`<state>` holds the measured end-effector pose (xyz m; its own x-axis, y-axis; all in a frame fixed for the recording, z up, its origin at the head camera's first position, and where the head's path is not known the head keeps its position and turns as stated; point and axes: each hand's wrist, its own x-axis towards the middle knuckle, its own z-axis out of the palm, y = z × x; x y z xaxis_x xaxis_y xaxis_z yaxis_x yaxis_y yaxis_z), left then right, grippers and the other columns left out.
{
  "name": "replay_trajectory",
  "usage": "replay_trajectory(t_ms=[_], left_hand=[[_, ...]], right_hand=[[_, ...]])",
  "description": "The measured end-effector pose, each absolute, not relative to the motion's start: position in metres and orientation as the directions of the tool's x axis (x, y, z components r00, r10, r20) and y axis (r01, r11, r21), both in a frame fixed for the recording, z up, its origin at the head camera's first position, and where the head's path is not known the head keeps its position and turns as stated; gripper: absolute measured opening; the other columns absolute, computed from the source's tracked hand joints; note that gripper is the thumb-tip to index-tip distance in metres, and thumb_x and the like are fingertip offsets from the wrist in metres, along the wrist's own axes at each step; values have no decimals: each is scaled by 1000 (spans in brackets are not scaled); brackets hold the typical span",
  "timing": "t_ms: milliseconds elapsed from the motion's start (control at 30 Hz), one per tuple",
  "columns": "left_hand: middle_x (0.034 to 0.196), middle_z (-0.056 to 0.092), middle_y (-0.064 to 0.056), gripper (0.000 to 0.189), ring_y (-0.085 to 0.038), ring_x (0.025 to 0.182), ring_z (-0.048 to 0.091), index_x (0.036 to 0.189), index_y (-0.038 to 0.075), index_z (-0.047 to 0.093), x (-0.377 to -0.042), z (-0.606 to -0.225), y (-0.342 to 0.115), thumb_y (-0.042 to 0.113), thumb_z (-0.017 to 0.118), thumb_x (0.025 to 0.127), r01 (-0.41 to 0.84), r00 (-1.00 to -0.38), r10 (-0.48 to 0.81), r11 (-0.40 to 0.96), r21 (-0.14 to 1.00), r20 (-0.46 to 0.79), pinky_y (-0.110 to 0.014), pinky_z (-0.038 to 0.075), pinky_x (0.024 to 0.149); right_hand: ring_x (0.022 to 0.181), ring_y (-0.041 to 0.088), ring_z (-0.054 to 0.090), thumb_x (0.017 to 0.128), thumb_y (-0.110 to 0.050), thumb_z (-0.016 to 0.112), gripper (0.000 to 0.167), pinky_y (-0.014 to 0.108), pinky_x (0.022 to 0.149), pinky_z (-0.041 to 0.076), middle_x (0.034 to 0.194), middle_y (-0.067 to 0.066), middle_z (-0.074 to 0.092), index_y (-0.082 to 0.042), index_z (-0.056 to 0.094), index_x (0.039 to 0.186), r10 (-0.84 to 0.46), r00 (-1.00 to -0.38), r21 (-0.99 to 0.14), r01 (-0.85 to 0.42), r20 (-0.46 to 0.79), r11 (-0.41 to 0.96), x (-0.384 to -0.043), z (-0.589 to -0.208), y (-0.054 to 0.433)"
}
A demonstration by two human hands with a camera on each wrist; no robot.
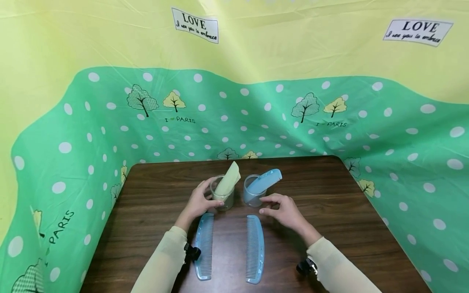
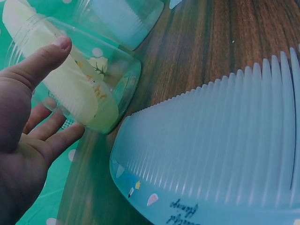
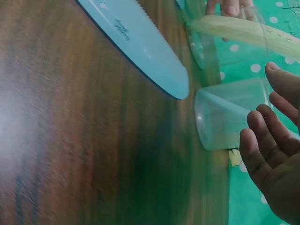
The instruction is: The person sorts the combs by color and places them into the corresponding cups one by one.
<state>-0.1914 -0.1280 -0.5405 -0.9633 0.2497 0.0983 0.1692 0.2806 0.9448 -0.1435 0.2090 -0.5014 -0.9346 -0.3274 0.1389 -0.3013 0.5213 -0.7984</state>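
Note:
My left hand point(image 1: 199, 200) holds a clear cup point(image 1: 228, 202) between thumb and fingers. Pale green combs point(image 1: 228, 179), seemingly more than one, lean in it. In the left wrist view the thumb lies across the cup's near side, with other fingers beyond it. A second clear cup point(image 1: 252, 199) stands to the right with a blue comb point(image 1: 264, 181) tilted inside. Beside that cup is my right hand point(image 1: 283, 209), its fingers loosely bent and holding nothing; whether a fingertip touches the cup I cannot tell.
Two blue combs lie on the dark wood table point(image 1: 315, 183) in front of the cups: a left comb point(image 1: 205, 246) beside my left forearm and a right comb point(image 1: 255, 248). Their teeth face each other. A green and yellow patterned cloth point(image 1: 220, 97) hangs behind the table.

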Motion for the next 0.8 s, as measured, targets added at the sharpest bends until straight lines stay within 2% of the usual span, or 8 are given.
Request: replay_trajectory(t_ms=[100,267,333,500,600,800], left_hand=[[141,53,-11,91,-37,137,53,150,37,49,-191,-539,-128,17,95,74,166,-964,247,275,947,97,-52,55,103],[139,53,-14,90,-40,137,52,151,33,49,-191,-540,-127,16,94,74,170,-963,250,261,950,104,-54,54,103],[139,52,-14,90,-40,137,51,151,33,49,-191,-540,-127,16,94,75,170,-963,250,261,950,103,-54,54,103],[142,50,-16,91,-39,138,51,152,34,48,-189,-539,-127,17,94,75,165,-964,247,274,948,96,-51,55,104],[149,47,-13,92,-38,140,49,153,33,45,-188,-538,-127,19,94,76,157,-964,251,286,945,85,-49,54,104],[156,48,-5,93,-34,145,46,155,30,42,-188,-538,-128,19,92,78,159,-960,267,284,946,81,-52,52,107]], right_hand=[[83,13,69,84,-21,86,37,28,71,59,106,14,74,-12,76,119,-342,-933,-803,-288,112,522,-141,-506,205],[84,19,68,86,-23,85,43,27,56,57,109,18,72,-7,74,124,-367,-929,-821,-247,50,515,-138,-514,199],[86,21,68,87,-24,85,44,28,56,57,111,18,72,-6,73,125,-373,-927,-820,-244,40,519,-138,-517,198],[93,25,70,86,-24,85,44,31,72,59,117,14,73,-8,73,125,-378,-924,-794,-273,59,543,-137,-524,195],[96,27,71,85,-22,86,44,37,80,60,118,13,73,-8,73,125,-379,-923,-792,-280,66,542,-136,-528,193],[101,30,71,84,-21,87,45,43,85,60,122,12,73,-9,73,126,-371,-928,-794,-255,40,552,-134,-534,190]])
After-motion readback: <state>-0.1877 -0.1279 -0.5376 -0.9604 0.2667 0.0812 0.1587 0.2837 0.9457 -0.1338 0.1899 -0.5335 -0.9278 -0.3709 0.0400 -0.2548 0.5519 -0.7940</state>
